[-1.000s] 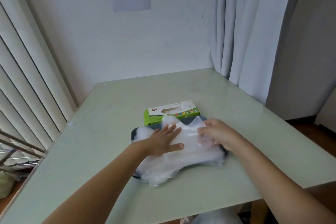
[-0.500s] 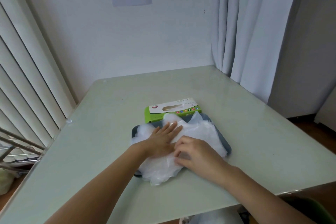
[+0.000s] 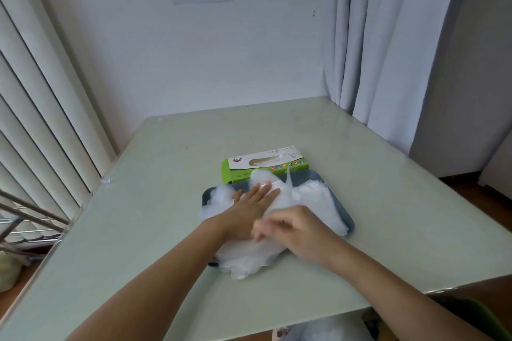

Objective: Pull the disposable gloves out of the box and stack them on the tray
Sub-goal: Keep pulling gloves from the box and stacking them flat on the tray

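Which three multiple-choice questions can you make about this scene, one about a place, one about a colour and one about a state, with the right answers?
1. Where does the glove box stand, relative to the tray?
A. on it
B. behind its far rim
C. in front of its near rim

2. What colour is the tray?
A. dark blue-grey
B. red
C. yellow

3. How does the left hand lie?
A. curled into a fist
B. flat on the gloves, fingers straight
C. inside the box

Answers: B, the green box sits past the far rim. A, the rim shows dark blue-grey around the pile. B, its straight fingers rest on the clear plastic.
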Motion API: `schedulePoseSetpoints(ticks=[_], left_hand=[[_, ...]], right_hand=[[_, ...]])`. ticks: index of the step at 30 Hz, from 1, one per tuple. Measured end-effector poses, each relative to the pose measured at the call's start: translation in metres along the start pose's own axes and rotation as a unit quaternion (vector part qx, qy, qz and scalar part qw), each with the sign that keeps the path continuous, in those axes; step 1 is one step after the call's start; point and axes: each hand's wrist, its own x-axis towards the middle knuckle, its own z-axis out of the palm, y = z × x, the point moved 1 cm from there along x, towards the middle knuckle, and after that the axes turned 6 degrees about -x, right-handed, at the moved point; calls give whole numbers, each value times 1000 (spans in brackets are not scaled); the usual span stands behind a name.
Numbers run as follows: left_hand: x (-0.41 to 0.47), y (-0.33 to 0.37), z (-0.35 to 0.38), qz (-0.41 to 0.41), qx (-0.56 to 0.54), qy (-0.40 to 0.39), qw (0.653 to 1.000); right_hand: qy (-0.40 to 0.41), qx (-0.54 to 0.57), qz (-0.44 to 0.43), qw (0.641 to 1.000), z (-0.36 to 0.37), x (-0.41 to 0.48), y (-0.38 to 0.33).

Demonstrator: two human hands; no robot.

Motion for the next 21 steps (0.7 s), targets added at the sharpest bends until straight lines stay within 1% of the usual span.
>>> schedulePoseSetpoints(ticks=[2, 4, 6, 7, 9, 11, 13, 16, 21], left_hand=[[-6, -1, -4, 4, -1, -4, 1000], [-6, -2, -5, 5, -4, -5, 1000], [0, -4, -1, 9, 3, -7, 1000], [3, -4, 1, 4, 0, -7, 1000], [7, -7, 6, 2, -13, 4, 1000], [9, -9, 8, 7, -13, 15, 1000], [10, -9, 9, 6, -17, 18, 1000], [8, -7, 7, -2, -26, 10, 1000], [-15, -7, -7, -37, -4, -42, 998]], right_hand=[[47, -37, 26, 998, 0, 15, -3], [41, -88, 85, 992, 5, 30, 0], [25, -116, 159, 980, 10, 40, 12], [22, -146, 193, 970, 11, 42, 20], [9, -256, 254, 933, 6, 37, 34], [10, -367, 266, 891, -1, 28, 44], [17, -428, 253, 868, -10, 20, 50], [-19, -454, 261, 852, -29, 13, 52], [-89, -461, 284, 836, -48, 6, 50]])
